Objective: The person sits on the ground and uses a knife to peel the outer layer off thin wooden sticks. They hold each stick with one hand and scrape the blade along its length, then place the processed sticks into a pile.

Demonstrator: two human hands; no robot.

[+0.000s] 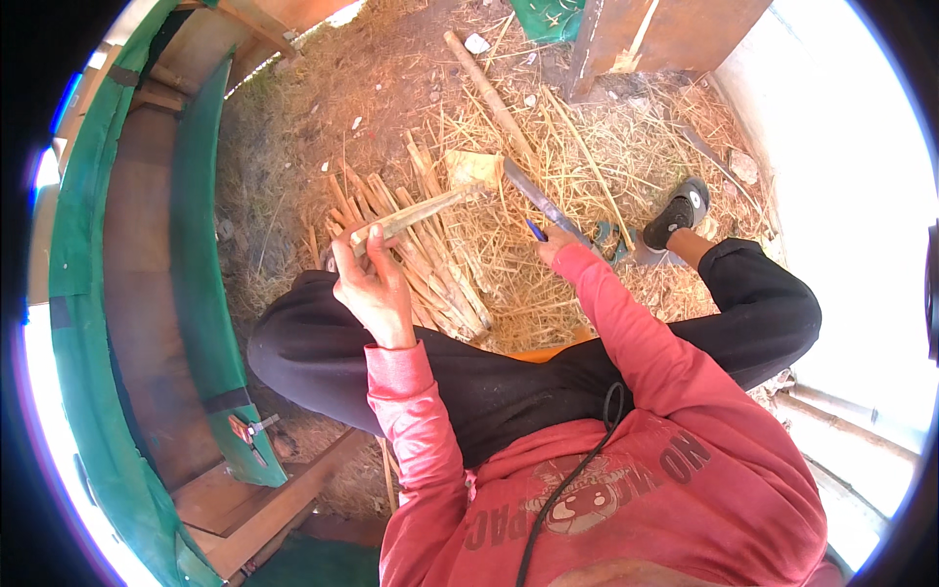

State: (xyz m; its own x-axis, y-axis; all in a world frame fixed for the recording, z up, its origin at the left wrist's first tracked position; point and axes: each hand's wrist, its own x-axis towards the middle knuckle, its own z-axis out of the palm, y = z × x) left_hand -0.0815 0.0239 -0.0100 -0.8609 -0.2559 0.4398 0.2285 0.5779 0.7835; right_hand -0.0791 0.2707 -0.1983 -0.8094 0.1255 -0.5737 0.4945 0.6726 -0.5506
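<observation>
My left hand (374, 292) is raised over my bent left leg, its fingers pinching one end of a split wooden stick (425, 207). The stick's far end reaches a pale wooden block (471, 168) on the ground. My right hand (558, 245) is closed at the lower end of a machete (536, 191), whose long dark blade points up and left toward the block. A small blue piece juts out beside those fingers; the grip itself is mostly hidden. Under my left hand lies a pile of split sticks (445, 284).
Straw-strewn ground (587, 137) holds a long round pole (489, 96). A sandaled foot (685, 207) rests at the right. Along the left stands a green-edged wooden trough (147, 293); a brown wooden panel (675, 39) rises at the far right beside a white wall (831, 147).
</observation>
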